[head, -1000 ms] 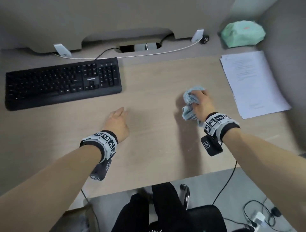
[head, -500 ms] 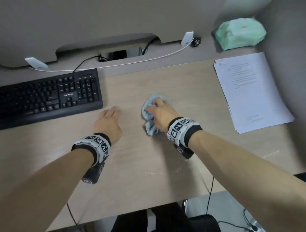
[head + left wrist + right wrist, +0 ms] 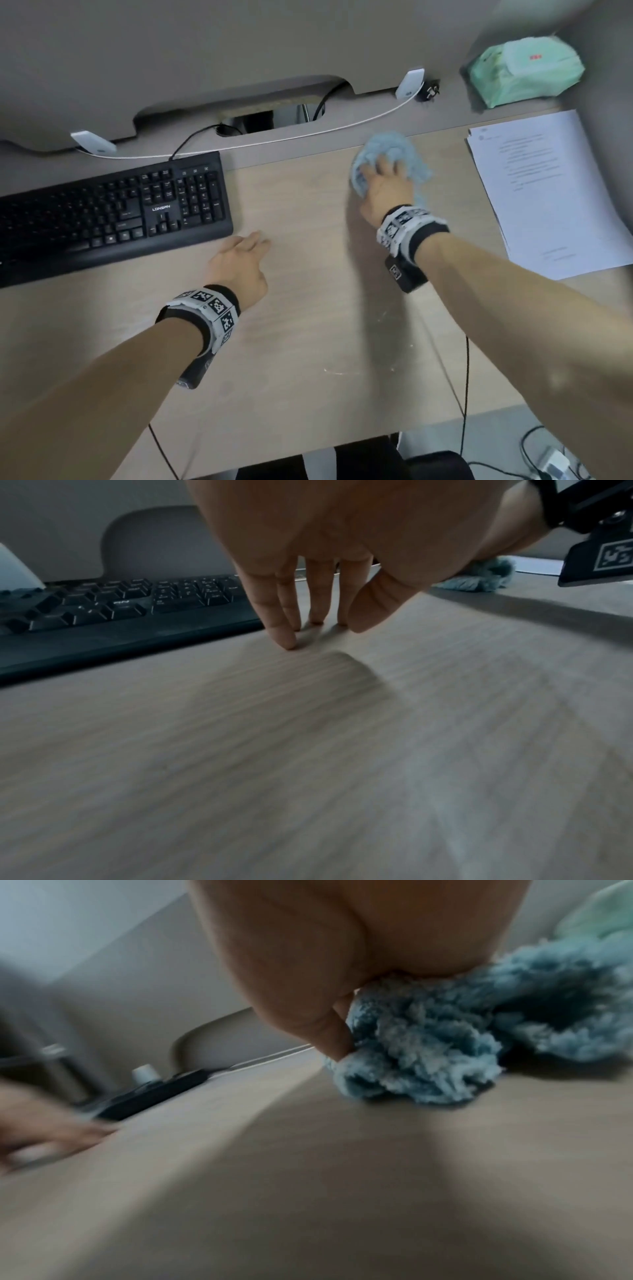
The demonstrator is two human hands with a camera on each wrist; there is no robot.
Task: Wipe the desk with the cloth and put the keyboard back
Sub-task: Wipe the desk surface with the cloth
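A fluffy light-blue cloth (image 3: 394, 154) lies bunched on the wooden desk (image 3: 308, 308) near its back edge, right of centre. My right hand (image 3: 385, 181) presses down on it, fingers spread over the top and the thumb tucked into its folds (image 3: 421, 1053). The black keyboard (image 3: 113, 209) sits at the desk's left, angled, its cable running to the back. My left hand (image 3: 243, 260) rests open on the desk just off the keyboard's near right corner, fingertips (image 3: 287, 639) touching the wood, holding nothing.
A stack of white papers (image 3: 544, 192) lies at the right edge. A green pack of wipes (image 3: 524, 68) sits at the back right corner. A white cable (image 3: 308, 133) runs along the back, by a monitor stand's feet. White smears (image 3: 383, 315) mark the near desk.
My right hand swept the cloth left toward the middle, then far back and right to the desk's rear edge. The left hand stayed resting beside the keyboard.
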